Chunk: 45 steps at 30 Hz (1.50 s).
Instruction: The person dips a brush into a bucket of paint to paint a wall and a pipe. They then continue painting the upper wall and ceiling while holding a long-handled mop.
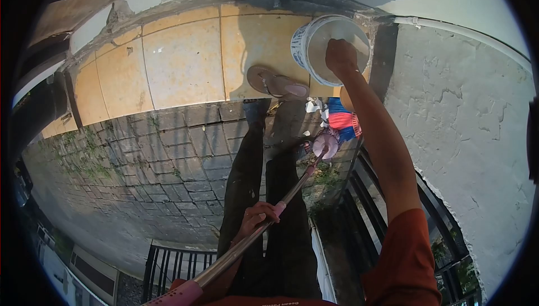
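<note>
My left hand (pixel 259 218) is wrapped around the silver and pink pole of a mop (pixel 292 193). The pole slants from the bottom edge up to a round pinkish mop head (pixel 325 146) near the paving. My right arm stretches forward over a white plastic bucket (pixel 299 45) with printing on its side. Over the bucket's mouth, my right hand (pixel 341 59) is closed in a fist; whatever its fingers hold is hidden. Greyish contents, possibly water, show inside the bucket.
The bucket stands on a yellow-tiled step (pixel 182 53), beside a sandal (pixel 278 84). Blue and red material (pixel 343 119) and white scraps lie below the step's edge. Black metal railing (pixel 370 205) and a peeling grey wall (pixel 460 109) bound the right side. Brick paving (pixel 168 154) spreads left.
</note>
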Each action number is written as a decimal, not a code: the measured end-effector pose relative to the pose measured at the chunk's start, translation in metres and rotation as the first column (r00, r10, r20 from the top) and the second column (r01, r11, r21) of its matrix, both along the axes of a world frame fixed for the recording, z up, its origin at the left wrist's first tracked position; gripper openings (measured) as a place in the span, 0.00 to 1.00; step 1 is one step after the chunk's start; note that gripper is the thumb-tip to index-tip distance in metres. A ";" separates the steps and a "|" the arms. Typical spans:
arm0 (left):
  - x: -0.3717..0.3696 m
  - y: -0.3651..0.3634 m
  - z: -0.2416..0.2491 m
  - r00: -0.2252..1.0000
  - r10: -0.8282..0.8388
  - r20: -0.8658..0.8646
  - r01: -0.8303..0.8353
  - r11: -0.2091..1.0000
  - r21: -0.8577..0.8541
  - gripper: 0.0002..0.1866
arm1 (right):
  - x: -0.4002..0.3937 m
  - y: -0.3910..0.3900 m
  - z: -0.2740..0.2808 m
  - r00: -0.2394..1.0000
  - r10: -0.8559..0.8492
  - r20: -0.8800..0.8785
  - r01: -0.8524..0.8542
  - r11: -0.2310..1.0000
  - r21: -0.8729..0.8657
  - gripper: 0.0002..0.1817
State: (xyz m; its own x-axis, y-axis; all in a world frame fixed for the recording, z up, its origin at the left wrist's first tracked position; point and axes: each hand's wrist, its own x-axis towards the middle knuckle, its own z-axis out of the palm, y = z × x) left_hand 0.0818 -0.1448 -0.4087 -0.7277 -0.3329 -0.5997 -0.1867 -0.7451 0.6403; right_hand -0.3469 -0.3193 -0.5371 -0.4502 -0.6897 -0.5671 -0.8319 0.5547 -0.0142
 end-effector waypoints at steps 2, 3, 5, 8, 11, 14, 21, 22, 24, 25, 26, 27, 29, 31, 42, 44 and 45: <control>0.002 0.004 -0.003 1.000 0.011 -0.005 -0.011 1.000 0.014 0.21 | -0.002 0.000 -0.001 0.999 0.047 0.007 -0.047 0.994 0.102 0.12; 0.002 0.003 -0.003 1.000 0.019 -0.012 -0.019 1.000 0.020 0.21 | -0.003 0.003 -0.007 0.997 0.023 0.073 -0.032 0.991 0.127 0.12; 0.004 0.004 -0.001 0.999 0.040 -0.017 -0.040 0.999 0.025 0.21 | -0.005 0.004 -0.022 0.990 0.011 0.139 -0.032 0.988 0.152 0.13; 0.002 0.006 -0.001 0.998 0.055 -0.006 -0.055 0.997 0.050 0.21 | -0.016 0.003 -0.035 0.949 -0.042 0.311 0.013 0.995 0.095 0.16; 0.003 0.005 -0.001 0.999 0.044 -0.002 -0.043 0.997 0.056 0.20 | -0.022 -0.003 -0.027 0.917 -0.244 0.314 0.295 0.947 -0.126 0.16; 0.003 0.003 0.001 0.998 0.054 0.023 -0.056 0.996 0.075 0.20 | -0.037 0.000 -0.028 0.965 -0.251 0.081 0.260 0.957 -0.131 0.15; -0.001 0.002 0.000 0.997 0.071 0.035 -0.073 0.995 0.062 0.21 | -0.018 -0.002 -0.014 0.996 -0.076 0.038 0.070 0.988 0.140 0.15; -0.001 0.002 0.000 0.997 0.074 0.035 -0.076 0.995 0.064 0.21 | -0.014 -0.006 -0.011 0.992 -0.057 0.114 0.037 0.985 0.167 0.16; 0.000 0.004 -0.001 0.996 0.076 0.038 -0.078 0.995 0.064 0.21 | -0.007 -0.012 -0.010 0.981 -0.040 0.192 0.003 0.982 0.190 0.16; 0.001 0.006 -0.002 0.996 0.079 0.038 -0.081 0.995 0.060 0.21 | -0.006 -0.014 -0.012 0.959 -0.093 0.269 0.056 0.988 0.141 0.17; 0.000 0.009 -0.002 0.996 0.084 0.036 -0.086 0.995 0.056 0.21 | -0.006 -0.014 -0.012 0.928 -0.138 0.345 0.111 0.989 0.097 0.17; -0.001 0.010 -0.003 0.996 0.082 0.036 -0.084 0.995 0.060 0.21 | -0.010 -0.013 -0.016 0.928 -0.141 0.345 0.112 0.989 0.101 0.17; -0.002 0.010 -0.004 0.998 0.069 0.000 -0.068 0.996 0.059 0.20 | -0.015 -0.011 -0.024 0.874 -0.376 0.308 0.438 0.884 -0.165 0.16; -0.005 0.005 -0.001 0.998 0.059 0.015 -0.060 0.996 0.058 0.20 | -0.019 -0.009 -0.022 0.926 -0.322 0.194 0.354 0.922 -0.159 0.16; 0.002 0.010 -0.007 0.998 0.064 -0.016 -0.063 0.997 0.040 0.20 | -0.005 -0.006 -0.028 0.971 -0.225 0.079 0.207 0.960 0.190 0.17; 0.003 0.010 -0.007 0.998 0.064 -0.023 -0.063 0.997 0.042 0.20 | -0.002 -0.008 -0.026 0.960 -0.224 0.171 0.187 0.960 0.207 0.19; 0.003 0.010 -0.006 0.998 0.061 -0.023 -0.060 0.997 0.044 0.20 | -0.003 -0.006 -0.029 0.959 -0.226 0.170 0.189 0.959 0.209 0.19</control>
